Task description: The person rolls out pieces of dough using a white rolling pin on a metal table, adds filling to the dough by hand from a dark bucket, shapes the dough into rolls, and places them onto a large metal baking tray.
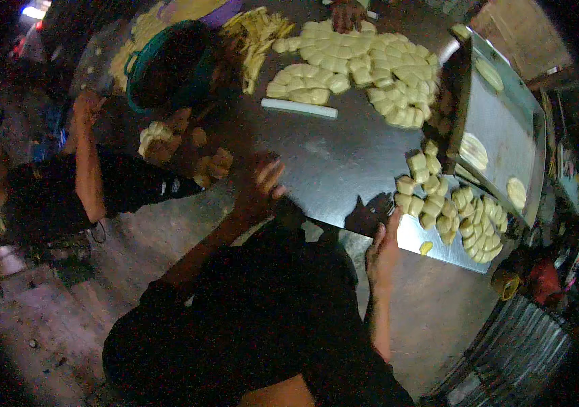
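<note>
My left hand [267, 178] is over the near edge of the dark metal tabletop [330, 152], fingers a little apart, with nothing visible in it. My right hand [386, 243] is at the same edge farther right, fingers stretched upward, beside a cluster of pale dough pieces [435, 197]; it appears to hold nothing. A small yellow scrap of dough [426, 248] lies just right of it. Beyond both hands, a white rolling pin [299, 108] lies in front of a smaller dough group [306, 83] and a larger spread of dough pieces [398, 68].
At right stands a metal tray [499, 122] with flattened dough pieces. A green basin [141, 74], dough strips [255, 37] and brownish lumps [211, 166] are at left. A co-worker's arm [88, 163] reaches in from the left; another person's hand [348, 16] touches dough at the far side.
</note>
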`<action>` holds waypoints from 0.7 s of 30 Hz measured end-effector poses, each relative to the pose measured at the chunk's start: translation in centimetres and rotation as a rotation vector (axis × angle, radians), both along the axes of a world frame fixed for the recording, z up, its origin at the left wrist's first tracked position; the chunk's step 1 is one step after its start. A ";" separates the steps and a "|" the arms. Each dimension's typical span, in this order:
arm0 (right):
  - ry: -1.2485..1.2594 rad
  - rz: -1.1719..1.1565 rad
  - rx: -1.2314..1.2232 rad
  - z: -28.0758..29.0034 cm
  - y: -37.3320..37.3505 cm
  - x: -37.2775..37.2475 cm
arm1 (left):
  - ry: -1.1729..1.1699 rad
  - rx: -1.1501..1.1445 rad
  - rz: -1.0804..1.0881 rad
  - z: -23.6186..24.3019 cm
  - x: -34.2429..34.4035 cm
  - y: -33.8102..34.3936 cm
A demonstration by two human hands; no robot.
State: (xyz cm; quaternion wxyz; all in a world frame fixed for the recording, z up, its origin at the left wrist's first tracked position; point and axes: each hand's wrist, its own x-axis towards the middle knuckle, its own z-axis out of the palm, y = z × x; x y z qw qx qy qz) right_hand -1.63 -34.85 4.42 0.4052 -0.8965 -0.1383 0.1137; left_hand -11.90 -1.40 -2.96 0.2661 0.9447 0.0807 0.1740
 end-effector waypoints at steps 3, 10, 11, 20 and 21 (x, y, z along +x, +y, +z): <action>-0.067 0.207 0.092 1.0 9.1 1.5 | 0.145 0.394 -0.131 3.4 -3.0 -1.7; -0.033 0.420 0.055 -3.2 19.7 0.9 | -0.076 0.151 -0.410 -3.0 -4.0 0.8; -0.163 0.611 -0.164 -3.4 19.0 0.1 | -0.071 0.031 -0.391 -2.7 -4.0 2.5; -0.605 0.371 -0.555 -7.1 23.0 4.2 | -0.287 0.093 0.925 7.6 -1.6 24.3; -0.532 0.344 -0.532 -5.9 24.8 2.5 | -0.216 0.166 0.966 8.3 -1.6 24.9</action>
